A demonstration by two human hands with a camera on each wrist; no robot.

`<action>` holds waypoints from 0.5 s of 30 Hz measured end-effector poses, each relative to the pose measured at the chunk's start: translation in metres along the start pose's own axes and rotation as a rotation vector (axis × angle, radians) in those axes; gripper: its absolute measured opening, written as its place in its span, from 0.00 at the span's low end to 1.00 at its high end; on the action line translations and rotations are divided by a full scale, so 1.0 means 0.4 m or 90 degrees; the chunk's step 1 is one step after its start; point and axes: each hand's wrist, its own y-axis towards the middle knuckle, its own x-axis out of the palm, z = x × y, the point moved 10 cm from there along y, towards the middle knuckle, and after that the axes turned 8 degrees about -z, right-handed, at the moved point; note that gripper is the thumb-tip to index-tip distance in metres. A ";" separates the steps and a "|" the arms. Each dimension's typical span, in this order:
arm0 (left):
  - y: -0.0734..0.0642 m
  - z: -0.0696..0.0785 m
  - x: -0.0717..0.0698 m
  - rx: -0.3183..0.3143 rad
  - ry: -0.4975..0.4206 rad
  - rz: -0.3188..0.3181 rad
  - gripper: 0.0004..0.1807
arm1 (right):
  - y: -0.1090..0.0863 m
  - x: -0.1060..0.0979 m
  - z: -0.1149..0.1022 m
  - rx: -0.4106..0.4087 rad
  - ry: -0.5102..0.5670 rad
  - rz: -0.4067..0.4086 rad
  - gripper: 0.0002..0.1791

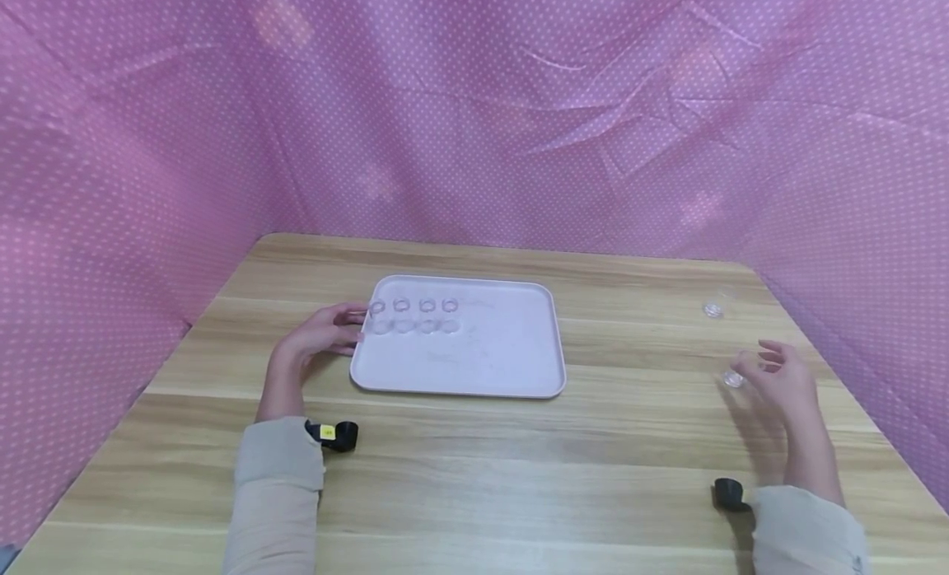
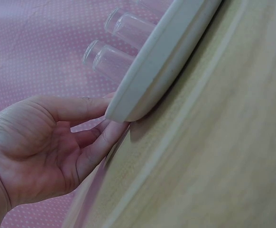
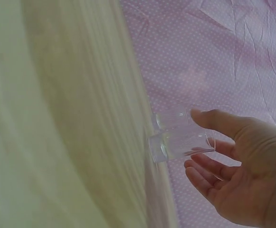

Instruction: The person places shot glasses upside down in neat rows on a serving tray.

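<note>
My left hand (image 1: 322,332) is at the left end of a white tray (image 1: 504,344), its thumb on the rim and its fingers under the edge in the left wrist view. Near that end, a row of several clear glasses (image 2: 113,61) stands with their thick bases up. On the table's right side, my right hand (image 1: 786,381) has thumb and fingers around the upper part of a clear glass (image 3: 180,145). This one is upright, its thick base close to the tabletop. A second upright glass (image 1: 713,310) stands farther back.
The wooden table (image 1: 474,460) extends around the tray and toward me. Pink dotted cloth (image 1: 474,130) hangs behind the table and along both sides. Black wrist cameras (image 1: 345,437) are worn at both sleeves.
</note>
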 end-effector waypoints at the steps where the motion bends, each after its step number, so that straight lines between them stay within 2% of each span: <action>1: 0.000 0.000 0.000 0.000 0.000 0.000 0.35 | 0.000 0.002 0.003 -0.003 0.000 -0.002 0.42; 6: -0.002 0.003 0.001 0.002 0.002 0.001 0.35 | 0.004 0.023 0.015 -0.015 0.009 -0.028 0.39; 10: -0.002 0.005 -0.001 0.011 0.006 0.000 0.34 | 0.004 0.041 0.030 -0.003 0.016 -0.052 0.39; 15: -0.002 0.010 0.002 0.029 0.011 -0.011 0.33 | -0.001 0.048 0.039 -0.002 0.002 -0.052 0.37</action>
